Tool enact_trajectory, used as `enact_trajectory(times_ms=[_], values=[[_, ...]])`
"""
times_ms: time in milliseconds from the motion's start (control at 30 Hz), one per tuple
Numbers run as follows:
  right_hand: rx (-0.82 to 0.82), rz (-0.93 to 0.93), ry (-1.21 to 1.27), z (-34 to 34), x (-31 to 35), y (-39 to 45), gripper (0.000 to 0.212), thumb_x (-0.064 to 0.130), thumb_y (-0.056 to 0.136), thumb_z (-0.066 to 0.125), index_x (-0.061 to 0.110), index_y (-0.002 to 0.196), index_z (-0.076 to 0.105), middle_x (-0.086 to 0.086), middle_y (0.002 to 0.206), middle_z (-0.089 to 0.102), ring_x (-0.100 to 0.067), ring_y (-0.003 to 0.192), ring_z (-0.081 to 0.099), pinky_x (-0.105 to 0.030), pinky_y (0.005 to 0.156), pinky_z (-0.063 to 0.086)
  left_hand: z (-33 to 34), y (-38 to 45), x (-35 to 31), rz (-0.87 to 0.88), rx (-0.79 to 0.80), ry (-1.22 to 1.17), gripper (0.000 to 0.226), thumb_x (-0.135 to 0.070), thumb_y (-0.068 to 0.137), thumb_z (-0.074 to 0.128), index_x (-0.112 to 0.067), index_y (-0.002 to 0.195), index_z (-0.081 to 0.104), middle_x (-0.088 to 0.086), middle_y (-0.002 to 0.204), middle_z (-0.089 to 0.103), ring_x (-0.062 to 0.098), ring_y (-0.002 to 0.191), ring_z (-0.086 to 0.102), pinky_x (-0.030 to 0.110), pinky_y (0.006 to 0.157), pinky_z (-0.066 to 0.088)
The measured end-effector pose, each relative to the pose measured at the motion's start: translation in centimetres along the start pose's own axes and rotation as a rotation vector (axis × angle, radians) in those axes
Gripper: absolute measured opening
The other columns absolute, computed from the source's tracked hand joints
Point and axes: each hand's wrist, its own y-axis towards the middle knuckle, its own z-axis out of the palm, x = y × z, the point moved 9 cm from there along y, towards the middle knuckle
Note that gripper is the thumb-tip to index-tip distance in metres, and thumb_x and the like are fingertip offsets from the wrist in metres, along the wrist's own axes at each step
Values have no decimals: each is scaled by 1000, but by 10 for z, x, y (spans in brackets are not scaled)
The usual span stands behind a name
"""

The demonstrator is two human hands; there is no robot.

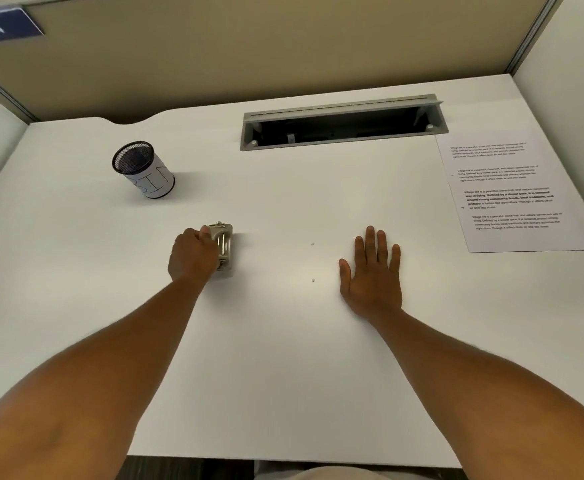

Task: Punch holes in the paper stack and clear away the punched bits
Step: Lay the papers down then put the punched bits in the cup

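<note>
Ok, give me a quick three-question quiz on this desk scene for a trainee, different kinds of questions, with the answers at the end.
1. True or false: the left hand grips the hole punch.
2. How many punched bits lie loose on the desk?
   A. none B. two C. five
3. Fill in: the right hand rests flat and ____ on the desk, holding nothing.

Key
1. True. Its fingers are curled round the punch.
2. B. One bit lies farther from the person, the other bit nearer, both between the hands.
3. Open. The printed paper stack lies apart at far right, the mesh cup labelled BIN at far left.
</note>
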Motion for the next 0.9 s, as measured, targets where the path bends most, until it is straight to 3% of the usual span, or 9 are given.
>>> enact_trajectory(times_ms=[333, 900], values=[[-2, 11, -38, 2, 3, 1, 67, 49, 98, 14, 11, 153, 16, -11, 163, -2, -29, 150, -7, -53, 120, -1, -16, 23, 45, -101, 14, 49, 50, -43, 100, 31, -7, 110, 63, 16, 113, 66, 38, 108, 57, 45, 86, 47], [-24, 2, -21, 3, 3, 1, 67, 49, 98, 17, 10, 152, 20, -11, 163, 1, -30, 150, -4, -53, 120, 0, -14, 24, 60, -139, 73, 91, 46, -42, 97, 33, -10, 110, 63, 15, 112, 65, 37, 112, 53, 50, 95, 45]])
